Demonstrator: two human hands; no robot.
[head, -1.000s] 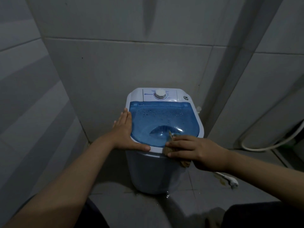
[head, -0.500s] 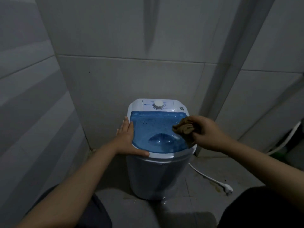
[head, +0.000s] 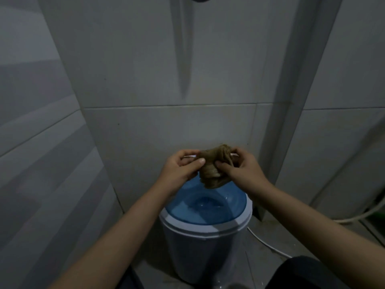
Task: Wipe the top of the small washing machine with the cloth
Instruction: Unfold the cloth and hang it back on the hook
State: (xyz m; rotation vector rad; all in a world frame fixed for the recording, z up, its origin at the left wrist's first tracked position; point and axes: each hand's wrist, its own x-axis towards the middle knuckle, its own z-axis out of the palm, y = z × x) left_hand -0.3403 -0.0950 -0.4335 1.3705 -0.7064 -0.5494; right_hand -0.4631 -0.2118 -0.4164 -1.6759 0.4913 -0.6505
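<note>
head view, dim tiled corner. brown cloth [head: 214,166] bunched and held up in the air above the small washing machine [head: 205,232], clear of its top. left hand [head: 181,168] closed on the cloth's left edge, thumb pressed against the fabric, fingers curled behind it. right hand [head: 242,168] closed on the cloth's right side, thumb low on the front, fingertips pinching an upper fold. both hands close together, joined only by the cloth between them, its lower end hanging loose just over the rear part of the blue lid [head: 205,207]. both forearms bare, reaching in from the lower corners.

washing machine standing on the floor [head: 268,236] against the back wall [head: 166,126], white drum body below, translucent blue lid on top with a scooped recess near its front edge. rear of the machine top hidden behind hands and cloth; control panel not visible apart from a thin pale strip behind the left fingers. droplets on the lid too dim to confirm.

white cord [head: 268,246] trailing over the floor to the right of the machine. pale hose [head: 354,217] curving along the right wall, low down. grey vertical pipe casing [head: 291,90] running up the corner right of the machine. dark clothing [head: 302,274] at the bottom right edge.
</note>
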